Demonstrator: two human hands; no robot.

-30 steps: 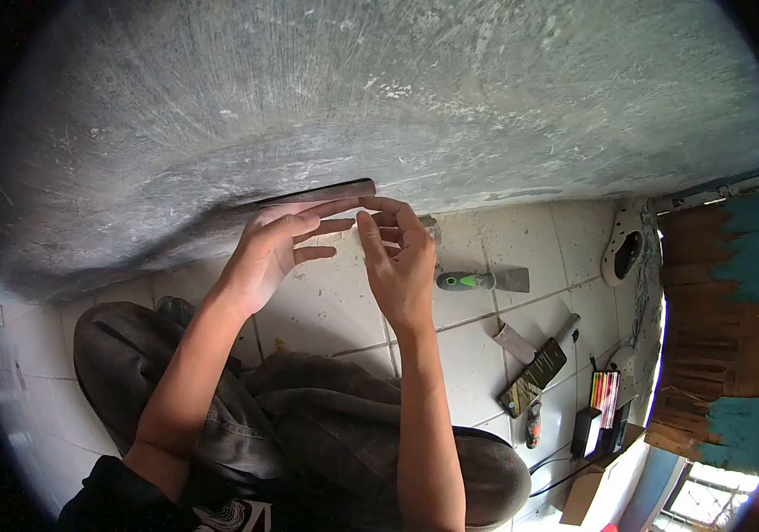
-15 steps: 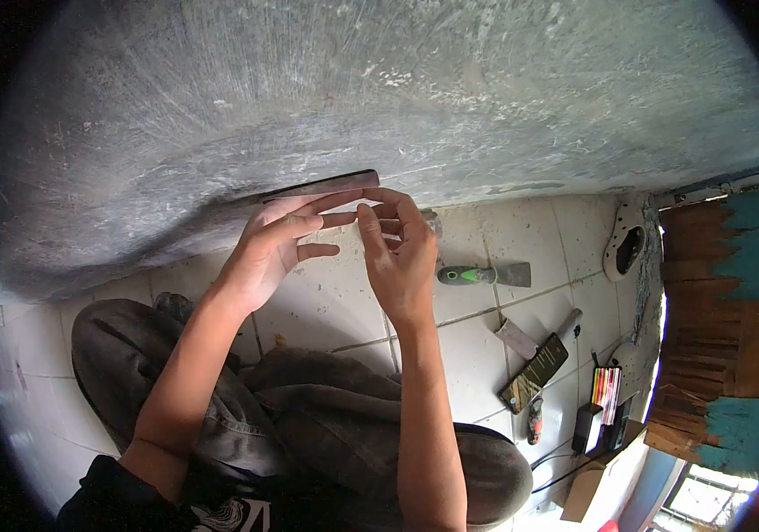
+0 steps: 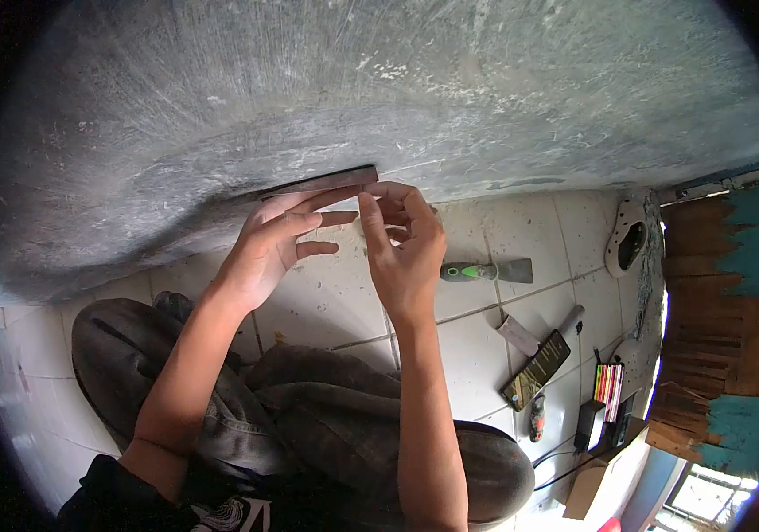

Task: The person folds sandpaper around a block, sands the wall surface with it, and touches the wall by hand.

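A flat brown strip (image 3: 326, 184) with a dark upper edge lies against the grey wall (image 3: 450, 97), just above the white tile floor (image 3: 308, 306). Its lower side is close behind the fingers, so I judge it could slide down the wall or tip if it is only lightly supported. The fingertips of both hands come together at its right end, and a slip there could scrape a finger on the rough wall. The loose crumbs on the tiles could also stick to the strip if it fell.

The left hand (image 3: 264, 253) is part open, its fingers stretched towards the right and spread, with clear gaps between them. The longest-reaching finger runs along the underside of the strip; whether the hand grips it or only rests against it, I cannot tell.

The right hand (image 3: 408, 262) is loosely curled, thumb and forefinger close to the left fingertip and the strip's end. Anything small between them is too fine to make out.

On the floor to the right lie a scraper (image 3: 486, 271), a phone (image 3: 536, 371) and a red-handled tool (image 3: 537, 418), all well apart from the strip.
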